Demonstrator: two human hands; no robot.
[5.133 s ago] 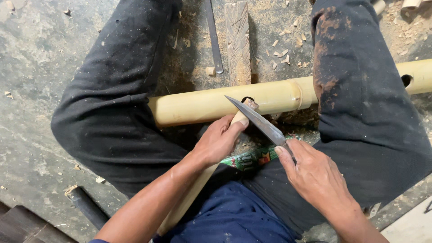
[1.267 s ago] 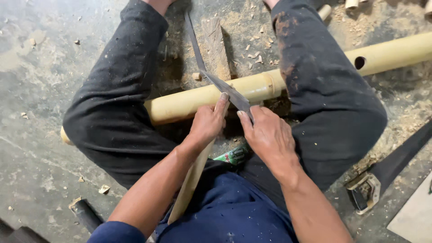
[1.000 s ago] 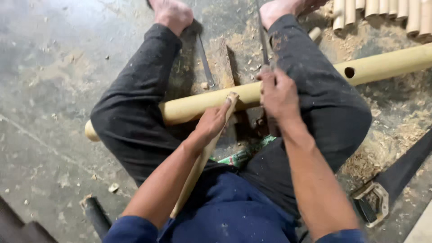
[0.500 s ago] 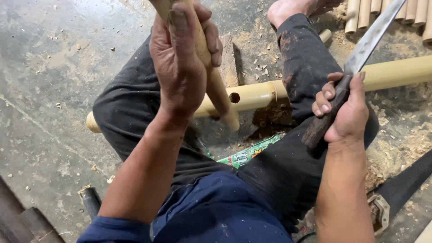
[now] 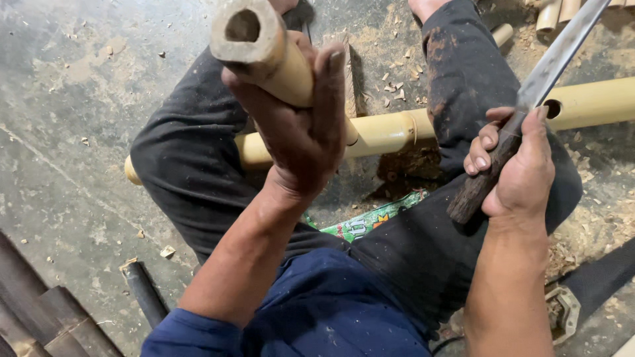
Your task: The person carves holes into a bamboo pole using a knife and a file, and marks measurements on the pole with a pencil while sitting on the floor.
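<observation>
On the far left, bare grey concrete floor (image 5: 73,119) ran out wide, dusted with a few wood chips, while dark pipes (image 5: 40,311) lay at the near left corner and a short black tube (image 5: 144,291) sat just right of them. Right of that, the left hand (image 5: 297,125) was raised and closed firmly around a short bamboo piece (image 5: 261,49), its hollow cut end turned up toward the camera, showing a thick pale wall, a dark bore and smooth yellowish skin. The fingers wrapped over its top and hid the rest of its length. Beneath it, a long bamboo pole (image 5: 390,129) lay across the floor under the person's bent knees, pale yellow with a raised node ring near the middle and a small round hole (image 5: 552,108) toward its right part; its left end poked out past the left leg and its right end ran off the edge of view. A green wrapper (image 5: 370,221) showed between the thighs. Farther right, the right hand (image 5: 516,165) was clenched on the dark wooden handle of a long knife (image 5: 555,53), the worn blade slanting up and away to the far right corner, clear of the short piece. Sawdust and shavings (image 5: 397,73) covered the floor beyond the legs, with more cut bamboo ends (image 5: 555,13) stacked at the far right.
</observation>
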